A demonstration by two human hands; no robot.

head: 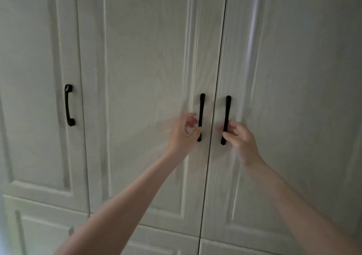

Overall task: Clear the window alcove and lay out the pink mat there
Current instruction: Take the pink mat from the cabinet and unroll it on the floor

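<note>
- Left hand [185, 129]: arm stretched up and forward from lower left, fingers curled loosely beside the lower part of a black handle [201, 116]. Motion blur; cannot tell whether the fingers hold the bar or only touch it.
- Right hand [240, 135]: arm raised from lower right, wrist bent, thumb and fingertips pinching the lower half of the second black handle [227, 115].
- Both handles are vertical bars, flanking the dark seam between two closed white wardrobe doors [145, 78].
- Third black handle [69, 105], bowed, on the left door [35, 78], well apart from the hands.
- Lower door panels begin under the forearms.
- No readable writing or brand marks.
- Pink mat and window alcove: out of view.
</note>
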